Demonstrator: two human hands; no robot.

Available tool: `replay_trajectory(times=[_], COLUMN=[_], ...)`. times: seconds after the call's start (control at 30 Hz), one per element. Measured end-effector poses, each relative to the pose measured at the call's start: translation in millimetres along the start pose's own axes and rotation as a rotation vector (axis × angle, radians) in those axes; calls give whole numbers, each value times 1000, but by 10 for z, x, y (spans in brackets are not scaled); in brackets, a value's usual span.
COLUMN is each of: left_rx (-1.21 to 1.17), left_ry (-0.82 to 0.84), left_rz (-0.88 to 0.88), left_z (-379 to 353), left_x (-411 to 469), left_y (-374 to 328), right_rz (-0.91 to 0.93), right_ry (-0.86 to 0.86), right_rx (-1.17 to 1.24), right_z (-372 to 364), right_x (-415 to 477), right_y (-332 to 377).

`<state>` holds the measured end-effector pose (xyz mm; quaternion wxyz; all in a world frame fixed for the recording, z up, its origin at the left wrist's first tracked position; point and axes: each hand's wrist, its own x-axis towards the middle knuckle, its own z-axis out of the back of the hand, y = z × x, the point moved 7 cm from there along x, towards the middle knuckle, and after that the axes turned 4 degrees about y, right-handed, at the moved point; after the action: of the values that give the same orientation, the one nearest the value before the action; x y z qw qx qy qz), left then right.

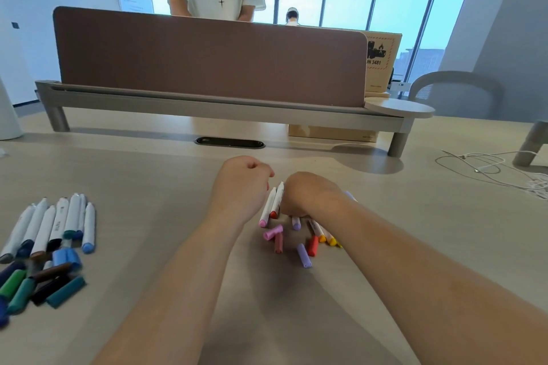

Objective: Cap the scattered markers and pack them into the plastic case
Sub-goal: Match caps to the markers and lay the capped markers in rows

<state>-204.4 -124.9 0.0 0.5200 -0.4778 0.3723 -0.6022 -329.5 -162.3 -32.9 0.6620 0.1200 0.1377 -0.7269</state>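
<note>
My left hand [240, 187] is closed in a fist above the table, with nothing visible in it. My right hand [308, 195] is curled down over a cluster of warm-coloured markers [321, 235]. Two white markers with a pink and a red cap [272, 204] lean against its thumb side. Loose pink, maroon, lilac and red caps [278, 241] lie just in front of both hands. At the far left lies a row of white markers with blue and green ends [56, 222], and below it a heap of dark blue, green and teal caps [44, 284]. No plastic case is in view.
A brown desk divider [207, 59] on a grey riser shelf [222, 104] closes off the back of the table [133, 175]. A cable port [229, 142] sits ahead of my hands. White cables [489, 163] trail at the right. A person stands behind the divider.
</note>
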Motion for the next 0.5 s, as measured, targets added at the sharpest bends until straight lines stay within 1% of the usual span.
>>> replay_trajectory(times=[0.1,0.2,0.27,0.33,0.37,0.43,0.5], left_rx=[60,192,380,603,671,747,844], left_ry=[-8,39,154,337,432,591,661], left_rz=[2,2,3,-4,0,11,-15], left_z=[9,-24,-119,-268,-341,-466,-543], left_x=[-2,21,2,-65,-126,-263,-349], left_y=[3,24,34,53,60,62,39], right_rz=[12,24,9,11,20,21,6], right_ry=[3,-6,-37,-47,-54,-76,-114], right_rx=[70,338,543,697,769,871,893], right_z=[17,90,97,49,13,-73,-139], right_x=[-99,-317,-382,-435,-448,-482,-490], right_y=[-73,-273,-466,-598,-639,-703,-745])
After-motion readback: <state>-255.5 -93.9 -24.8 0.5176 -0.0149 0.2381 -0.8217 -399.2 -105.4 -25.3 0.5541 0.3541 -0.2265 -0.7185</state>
